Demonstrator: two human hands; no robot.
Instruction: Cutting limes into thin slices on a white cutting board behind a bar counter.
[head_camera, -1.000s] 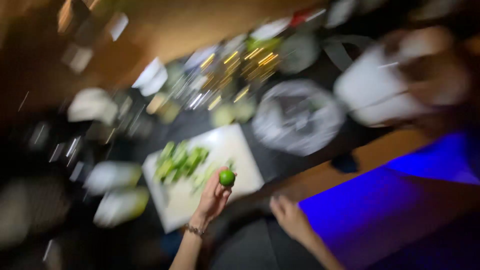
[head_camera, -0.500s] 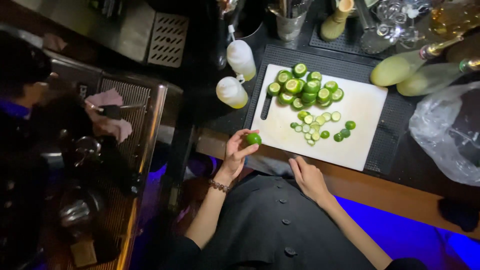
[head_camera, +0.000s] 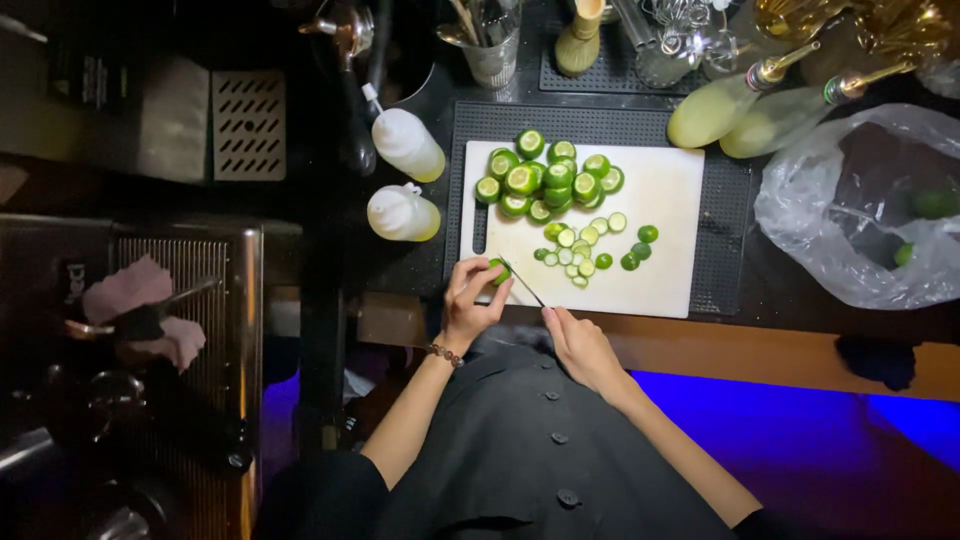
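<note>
L hand pinching whole lime against near-left corner of white cutting board, fingers closed round it; R hand wrapped on thin knife, blade tip just touching lime. Looks like trimming/cutting step, approx midway judging by pile of halved limes at board's far end plus small end-cuts mid-board. Needs steady downward slice w/ fingertips kept off blade path, lime held from rolling.

I saw two squeeze bottles left of the board, a clear plastic bag at right, two tilted pourer bottles, a metal cup.
</note>
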